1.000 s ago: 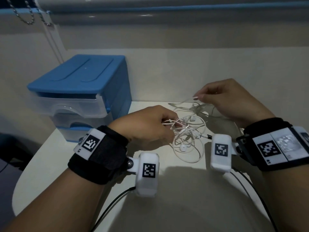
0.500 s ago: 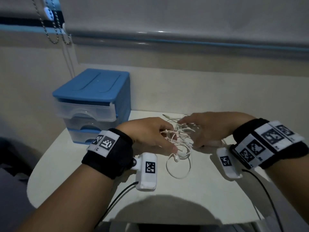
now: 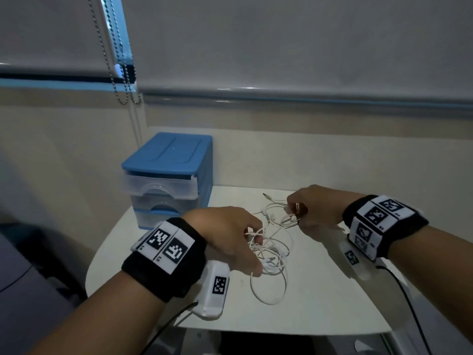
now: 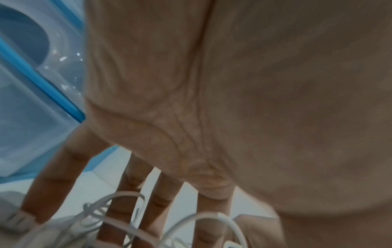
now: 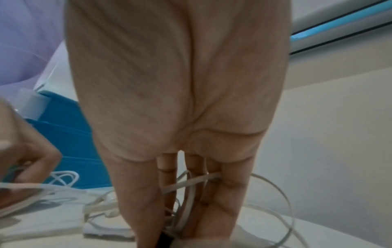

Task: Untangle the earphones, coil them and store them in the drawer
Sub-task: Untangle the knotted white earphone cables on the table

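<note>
White table [image 3: 320,298] with rounded near edge, set against a beige wall; roller blind [image 3: 281,47] above, bead chain [image 3: 120,80] hanging left of centre. Dim light.

Landmark: drawer unit [image 3: 169,175], blue top and frame, clear drawers, at table's back left corner. Top drawer [image 3: 160,187] sticks out slightly past the frame; lower ones flush.

Left hand [image 3: 230,239] just right of and nearer than the unit, palm down, fingers curled into the earphones [image 3: 271,254], pinching several white cable loops. Left wrist view: fingers [image 4: 118,211] spread downward with cable loops crossing them, unit's clear fronts at left.

Earphones: tangled white bundle right of the unit, between both hands, part lifted, one big loop lying on the table nearest the person. Plug end [image 3: 267,196] points back toward the wall.

Right hand [image 3: 314,211] furthest right from the unit, raised a little above the table, fingers bent and gripping cable strands and an earbud. Right wrist view: cable [image 5: 191,182] passes between closed fingers [image 5: 224,193]; loop arcs round to the right.

Both wrists wear black bands [image 3: 163,257] with marker tags and white camera pods, black leads trailing off the near edge.
</note>
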`<state>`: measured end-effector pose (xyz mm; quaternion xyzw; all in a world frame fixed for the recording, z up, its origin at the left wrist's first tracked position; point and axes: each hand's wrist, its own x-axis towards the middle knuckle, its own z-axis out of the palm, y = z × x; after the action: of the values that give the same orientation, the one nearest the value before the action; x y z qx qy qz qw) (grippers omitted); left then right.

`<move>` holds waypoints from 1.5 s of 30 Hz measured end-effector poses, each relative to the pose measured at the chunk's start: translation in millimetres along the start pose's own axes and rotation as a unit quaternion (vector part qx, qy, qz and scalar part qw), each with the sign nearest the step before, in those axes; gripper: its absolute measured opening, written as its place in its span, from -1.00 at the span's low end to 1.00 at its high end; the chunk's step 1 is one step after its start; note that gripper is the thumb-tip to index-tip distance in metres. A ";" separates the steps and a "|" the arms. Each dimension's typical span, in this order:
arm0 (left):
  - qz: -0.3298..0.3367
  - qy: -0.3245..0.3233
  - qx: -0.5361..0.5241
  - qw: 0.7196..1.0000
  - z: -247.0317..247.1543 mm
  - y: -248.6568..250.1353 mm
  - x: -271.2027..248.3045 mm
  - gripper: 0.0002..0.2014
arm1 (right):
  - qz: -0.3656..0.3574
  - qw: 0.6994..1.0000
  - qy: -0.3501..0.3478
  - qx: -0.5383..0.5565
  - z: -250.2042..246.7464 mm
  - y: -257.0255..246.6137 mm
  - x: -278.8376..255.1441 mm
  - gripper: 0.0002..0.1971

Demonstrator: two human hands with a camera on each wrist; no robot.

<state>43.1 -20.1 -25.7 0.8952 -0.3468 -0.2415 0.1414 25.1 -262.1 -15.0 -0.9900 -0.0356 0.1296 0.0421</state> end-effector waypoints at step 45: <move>0.033 0.215 -0.149 0.965 -14.4 7.3 -12.7 -0.84 | -0.026 0.989 0.034 -0.138 -39.8 -10.0 -0.5 -0.84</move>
<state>38.6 -15.3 -6.2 0.8828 -0.2977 -0.0874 0.3526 34.3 -255.2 24.4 -0.9889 -0.0771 0.0884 -0.0907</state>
